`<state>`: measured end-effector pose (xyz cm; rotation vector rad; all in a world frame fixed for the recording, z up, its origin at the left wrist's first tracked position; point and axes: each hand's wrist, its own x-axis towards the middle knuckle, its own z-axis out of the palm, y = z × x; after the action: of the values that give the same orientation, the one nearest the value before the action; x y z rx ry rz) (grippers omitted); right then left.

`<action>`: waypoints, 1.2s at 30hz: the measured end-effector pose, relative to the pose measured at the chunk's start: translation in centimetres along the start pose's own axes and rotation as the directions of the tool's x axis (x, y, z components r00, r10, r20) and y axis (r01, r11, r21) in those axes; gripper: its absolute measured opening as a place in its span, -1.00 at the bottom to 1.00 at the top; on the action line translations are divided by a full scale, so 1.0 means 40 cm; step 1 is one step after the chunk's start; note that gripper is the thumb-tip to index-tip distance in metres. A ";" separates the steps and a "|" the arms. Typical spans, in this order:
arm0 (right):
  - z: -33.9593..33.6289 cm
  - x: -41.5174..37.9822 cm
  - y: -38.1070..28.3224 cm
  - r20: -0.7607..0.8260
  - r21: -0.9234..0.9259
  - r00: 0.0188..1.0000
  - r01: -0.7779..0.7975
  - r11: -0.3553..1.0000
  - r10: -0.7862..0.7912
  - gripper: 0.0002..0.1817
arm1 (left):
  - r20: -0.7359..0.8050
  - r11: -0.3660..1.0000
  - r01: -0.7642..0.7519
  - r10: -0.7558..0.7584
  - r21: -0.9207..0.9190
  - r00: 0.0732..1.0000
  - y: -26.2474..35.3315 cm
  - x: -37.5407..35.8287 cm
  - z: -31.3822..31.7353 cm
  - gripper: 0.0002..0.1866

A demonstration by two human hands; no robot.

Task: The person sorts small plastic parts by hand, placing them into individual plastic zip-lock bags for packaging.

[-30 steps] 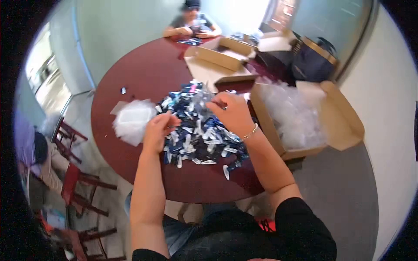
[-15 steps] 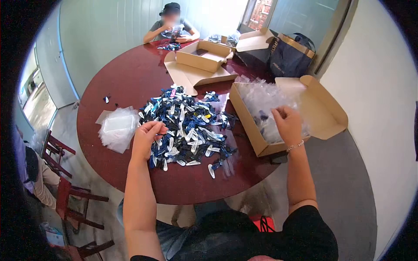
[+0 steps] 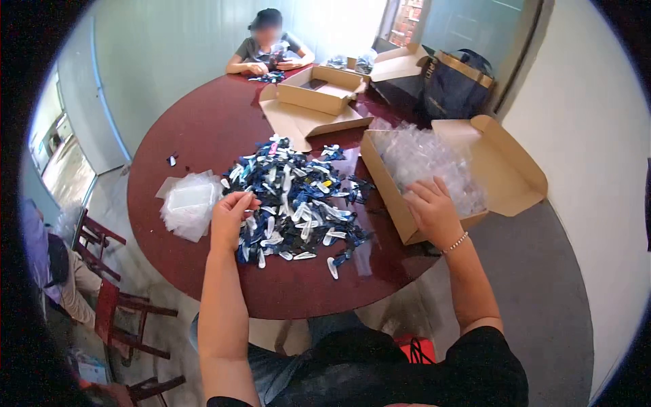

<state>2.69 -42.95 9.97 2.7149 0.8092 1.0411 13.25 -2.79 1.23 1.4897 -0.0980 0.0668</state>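
A large heap of snap hair clips (image 3: 298,220), blue, black and white, lies on the dark red round table. At its left edge is my left hand (image 3: 232,214), thumb and fingertips pinched together. Whatever sits in that pinch is too small to make out. My right hand (image 3: 432,214) is palm down over the near left wall of a cardboard box (image 3: 386,193), fingers stretched out and holding nothing visible. Clear plastic bags (image 3: 434,159) fill this box. Left of the heap lies a stack of flat clear bags (image 3: 190,200).
Another open cardboard box (image 3: 315,95) stands at the back, beside a dark tote bag (image 3: 458,85). Across the table sits a person (image 3: 268,51) with a small pile of clips (image 3: 268,77). Wooden stools (image 3: 129,312) and a second person (image 3: 57,264) are at the left.
My right hand has moved left and nearer to me, from above the bags to the box wall, its fingers opening out. My left hand keeps its pinch. The person opposite has lowered a hand.
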 end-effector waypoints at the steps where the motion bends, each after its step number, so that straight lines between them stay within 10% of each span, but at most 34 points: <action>1: -0.012 0.015 -0.018 -0.008 0.020 1.000 0.019 1.000 -0.019 -0.81 | -0.019 1.000 -0.002 0.003 0.025 1.000 0.004 0.001 0.002 -0.80; 9: 0.054 0.172 -0.276 -0.042 0.589 0.991 0.125 0.799 -0.125 -0.80 | -0.124 0.796 -0.281 0.404 0.537 0.906 0.002 -0.022 0.035 -0.72; 17: 0.191 0.433 -0.438 -0.041 0.774 0.973 0.175 0.608 -0.229 -0.74 | 0.087 0.719 -0.434 0.465 0.543 0.881 -0.070 0.002 0.028 -0.80; 23: 0.367 0.643 -0.459 0.263 0.770 0.945 -0.085 0.632 -0.193 -0.73 | 0.168 0.628 -0.436 0.441 0.645 0.882 0.007 -0.025 0.030 -0.70; 36: 0.770 0.906 -0.519 0.361 0.602 0.810 0.176 0.779 -0.462 -0.64 | 0.248 0.508 -0.425 0.381 0.749 0.891 -0.021 0.008 0.037 -0.81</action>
<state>36.11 -4.09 1.80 2.8712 1.5863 -0.0035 13.63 -4.35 0.56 2.3524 -0.5263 0.5200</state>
